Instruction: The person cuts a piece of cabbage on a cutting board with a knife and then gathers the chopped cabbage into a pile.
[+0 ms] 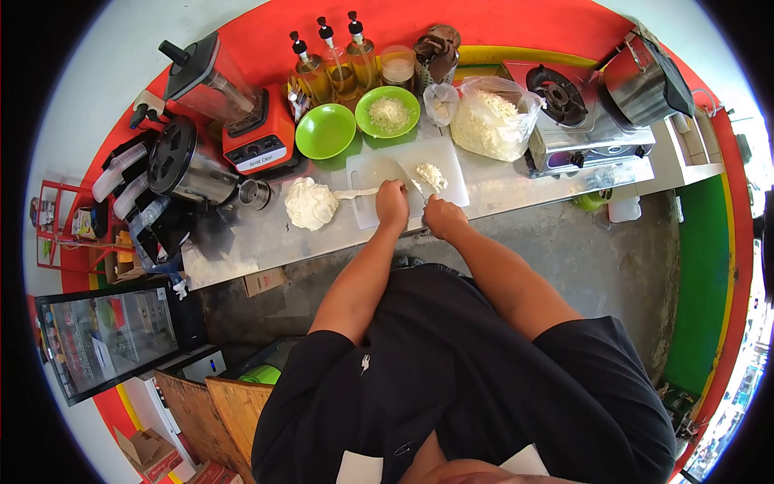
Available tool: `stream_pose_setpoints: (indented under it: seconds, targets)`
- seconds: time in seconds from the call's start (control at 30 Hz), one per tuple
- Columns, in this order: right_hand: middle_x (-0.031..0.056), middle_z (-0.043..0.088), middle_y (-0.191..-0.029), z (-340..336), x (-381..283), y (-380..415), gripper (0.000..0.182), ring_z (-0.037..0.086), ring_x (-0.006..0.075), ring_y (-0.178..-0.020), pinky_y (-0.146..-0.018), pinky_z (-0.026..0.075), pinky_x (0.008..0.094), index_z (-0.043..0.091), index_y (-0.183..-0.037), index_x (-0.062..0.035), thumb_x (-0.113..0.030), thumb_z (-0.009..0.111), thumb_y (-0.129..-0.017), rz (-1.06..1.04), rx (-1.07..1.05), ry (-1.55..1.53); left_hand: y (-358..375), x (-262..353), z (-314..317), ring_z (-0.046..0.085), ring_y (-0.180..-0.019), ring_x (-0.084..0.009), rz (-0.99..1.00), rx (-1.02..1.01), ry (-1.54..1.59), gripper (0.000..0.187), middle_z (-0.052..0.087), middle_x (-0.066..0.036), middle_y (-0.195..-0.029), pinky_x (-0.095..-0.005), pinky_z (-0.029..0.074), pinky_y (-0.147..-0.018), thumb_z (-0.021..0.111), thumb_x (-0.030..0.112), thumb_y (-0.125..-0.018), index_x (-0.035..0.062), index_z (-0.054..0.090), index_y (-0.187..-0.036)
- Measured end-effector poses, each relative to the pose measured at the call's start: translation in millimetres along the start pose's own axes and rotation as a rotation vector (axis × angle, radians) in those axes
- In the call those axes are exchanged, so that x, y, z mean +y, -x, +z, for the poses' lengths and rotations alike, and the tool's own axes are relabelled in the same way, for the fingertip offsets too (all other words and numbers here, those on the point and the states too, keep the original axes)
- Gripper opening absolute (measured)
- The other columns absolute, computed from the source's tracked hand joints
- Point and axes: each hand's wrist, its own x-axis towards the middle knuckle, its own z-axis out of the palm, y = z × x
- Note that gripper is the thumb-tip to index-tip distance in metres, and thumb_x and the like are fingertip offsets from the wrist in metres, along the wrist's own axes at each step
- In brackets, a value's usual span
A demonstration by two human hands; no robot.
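My left hand (393,202) is closed on the end of a pale strip (359,193) at the middle of the white cutting board (372,165). The strip runs left to a white, folded mass (311,203) on the metal counter. In my right hand (443,218) is the handle of a knife (417,187), its blade pointing up and left over the board, just right of my left hand. A small heap of chopped pale pieces (431,176) lies on the board to the right of the blade.
Behind the board stand two green bowls (326,131), one with pale shreds (389,114), a filled plastic bag (493,125) and pump bottles (337,71). A gas stove (576,121) with a pot (641,81) is at right; a red blender (256,133) and steel container (189,161) are left.
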Motion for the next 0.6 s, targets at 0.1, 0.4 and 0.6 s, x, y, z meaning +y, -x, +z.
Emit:
stream_pose_setpoints:
  seconds: [0.1,0.4,0.6]
  targets:
    - [0.0254,0.071,-0.11,-6,-4,6,0.03,0.069,0.0403,-0.108,-0.093,0.054,0.0491,0.055,-0.112,0.0011,-0.027,0.048,-0.104,-0.002,-0.023,-0.03,-1,7,-7,0.066,-0.088,-0.0397,-0.131,-0.026,-0.062,0.008,0.068,-0.02,-0.089,-0.047,0.053,-0.08,0.068,0.009,-0.084,0.0027,0.072,-0.083]
    - [0.0261,0.07,-0.112,8,-4,7,0.03,0.067,0.0422,-0.109,-0.095,0.052,0.0506,0.055,-0.112,0.0024,-0.026,0.049,-0.104,-0.083,-0.07,-0.058,4,-4,-2,0.066,-0.088,-0.0394,0.048,-0.024,-0.083,0.012,0.067,-0.019,-0.09,-0.0483,0.053,-0.078,0.064,0.01,-0.084,0.0028,0.073,-0.083]
    - [0.0284,0.069,-0.113,25,-6,-7,0.032,0.067,0.0434,-0.11,-0.094,0.052,0.0512,0.05,-0.114,0.0025,-0.028,0.049,-0.104,-0.034,-0.08,-0.033,10,1,-11,0.066,-0.09,-0.0376,0.028,-0.046,-0.105,0.014,0.069,-0.016,-0.094,-0.047,0.054,-0.079,0.063,0.008,-0.083,0.0046,0.076,-0.086]
